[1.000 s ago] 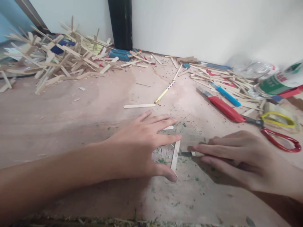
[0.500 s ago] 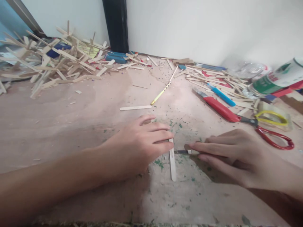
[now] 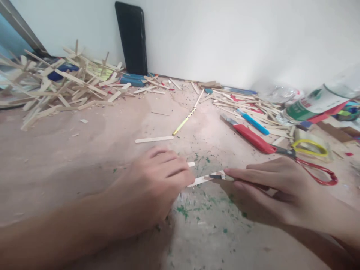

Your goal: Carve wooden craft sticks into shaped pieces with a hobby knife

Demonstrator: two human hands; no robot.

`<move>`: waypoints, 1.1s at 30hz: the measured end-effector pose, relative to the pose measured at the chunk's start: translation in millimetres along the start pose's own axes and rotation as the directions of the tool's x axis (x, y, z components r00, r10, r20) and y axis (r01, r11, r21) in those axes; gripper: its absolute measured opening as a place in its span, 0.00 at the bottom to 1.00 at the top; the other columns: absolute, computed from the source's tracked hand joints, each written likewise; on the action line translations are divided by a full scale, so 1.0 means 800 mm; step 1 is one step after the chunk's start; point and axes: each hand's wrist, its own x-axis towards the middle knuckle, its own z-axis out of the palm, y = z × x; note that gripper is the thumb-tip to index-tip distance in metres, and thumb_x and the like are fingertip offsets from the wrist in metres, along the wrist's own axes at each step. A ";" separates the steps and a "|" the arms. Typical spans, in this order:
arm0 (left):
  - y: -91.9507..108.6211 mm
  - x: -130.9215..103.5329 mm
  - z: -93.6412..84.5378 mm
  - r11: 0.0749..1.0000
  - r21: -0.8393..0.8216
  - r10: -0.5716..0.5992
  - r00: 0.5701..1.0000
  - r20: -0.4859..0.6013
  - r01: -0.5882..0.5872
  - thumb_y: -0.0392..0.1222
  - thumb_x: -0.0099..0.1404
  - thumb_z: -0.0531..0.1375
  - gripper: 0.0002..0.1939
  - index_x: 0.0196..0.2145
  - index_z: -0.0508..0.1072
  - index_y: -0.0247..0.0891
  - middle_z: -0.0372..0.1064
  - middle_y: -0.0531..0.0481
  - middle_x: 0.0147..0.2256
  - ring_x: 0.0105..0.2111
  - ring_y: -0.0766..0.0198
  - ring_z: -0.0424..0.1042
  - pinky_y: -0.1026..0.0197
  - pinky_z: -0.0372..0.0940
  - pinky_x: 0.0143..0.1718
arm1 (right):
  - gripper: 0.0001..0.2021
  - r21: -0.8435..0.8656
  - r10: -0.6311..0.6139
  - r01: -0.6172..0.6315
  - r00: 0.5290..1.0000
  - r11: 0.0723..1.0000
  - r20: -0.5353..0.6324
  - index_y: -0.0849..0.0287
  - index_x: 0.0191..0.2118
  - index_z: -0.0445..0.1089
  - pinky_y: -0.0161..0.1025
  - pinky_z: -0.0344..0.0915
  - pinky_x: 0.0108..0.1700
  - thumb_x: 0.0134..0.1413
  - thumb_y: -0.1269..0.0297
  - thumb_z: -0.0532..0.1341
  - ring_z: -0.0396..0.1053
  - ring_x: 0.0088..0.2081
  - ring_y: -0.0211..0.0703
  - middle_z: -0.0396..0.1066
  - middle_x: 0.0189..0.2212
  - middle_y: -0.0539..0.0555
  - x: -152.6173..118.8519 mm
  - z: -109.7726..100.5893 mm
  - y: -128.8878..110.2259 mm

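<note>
PLACE: we are at a craft worktable [image 3: 92, 161] against a white wall [image 3: 210, 41], home or workshop we cannot tell | SIGNS: we see heaped wooden sticks [image 3: 70, 78], scissors [image 3: 290, 152], green scraps [image 3: 182, 212], a small hand tool [image 3: 223, 177] over a flat wooden stick [image 3: 200, 180] | ALSO: we note a black phone [image 3: 132, 41] propped upright and a plastic bottle [image 3: 306, 105]

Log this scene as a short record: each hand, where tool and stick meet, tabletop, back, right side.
Left hand: fingertips at one end of a flat, pale wooden stick; exact grip hidden
Right hand: holds a slim, dark-tipped tool
Meeting point: tool's tip lies over the stick; pressure cannot be told
Tabletop: pinkish-brown, with scattered green flecks
Back: tangled heap of pale wooden sticks; tall black slab before a white wall
Right side: scissors with one yellow and one red handle loop
</note>
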 end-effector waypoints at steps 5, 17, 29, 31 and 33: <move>0.004 0.002 -0.001 0.996 -0.061 -0.058 0.998 0.027 0.059 0.25 0.79 0.56 0.16 0.42 0.81 0.39 0.84 0.49 0.43 0.43 0.56 0.79 0.51 0.67 0.52 | 0.12 0.003 0.046 -0.046 0.999 0.999 0.030 0.57 0.58 0.87 0.39 0.59 0.27 0.84 0.64 0.64 0.70 0.23 0.33 0.77 0.27 0.47 0.002 -0.003 0.004; 0.000 -0.002 0.002 1.000 -0.001 0.006 0.997 0.071 -0.006 0.24 0.78 0.56 0.17 0.45 0.83 0.38 0.82 0.49 0.43 0.43 0.54 0.77 0.50 0.67 0.51 | 0.11 0.071 0.042 -0.048 0.995 0.996 0.095 0.54 0.56 0.87 0.39 0.57 0.28 0.83 0.64 0.64 0.71 0.24 0.34 0.78 0.28 0.48 -0.002 -0.003 0.012; -0.003 -0.003 0.002 1.000 -0.003 0.022 0.997 0.073 -0.022 0.26 0.78 0.56 0.17 0.44 0.84 0.38 0.81 0.48 0.43 0.43 0.54 0.75 0.49 0.65 0.53 | 0.13 0.101 -0.032 0.021 0.994 0.995 0.109 0.55 0.62 0.84 0.38 0.62 0.28 0.82 0.68 0.67 0.74 0.26 0.35 0.79 0.31 0.48 -0.005 -0.002 0.014; -0.003 -0.003 0.002 1.000 -0.005 0.026 0.997 0.079 -0.026 0.26 0.79 0.56 0.16 0.44 0.84 0.38 0.81 0.48 0.43 0.43 0.54 0.75 0.49 0.65 0.53 | 0.13 0.099 -0.046 0.035 0.993 0.994 0.113 0.56 0.63 0.84 0.38 0.62 0.28 0.82 0.68 0.66 0.73 0.26 0.35 0.79 0.32 0.48 -0.004 -0.001 0.014; -0.004 -0.004 0.002 1.000 -0.003 0.023 0.996 0.083 -0.023 0.26 0.79 0.56 0.16 0.44 0.84 0.38 0.82 0.48 0.43 0.43 0.54 0.75 0.49 0.65 0.52 | 0.13 0.090 -0.050 0.039 0.992 0.995 0.113 0.56 0.63 0.84 0.38 0.61 0.28 0.82 0.68 0.66 0.73 0.26 0.35 0.79 0.32 0.48 -0.003 -0.001 0.014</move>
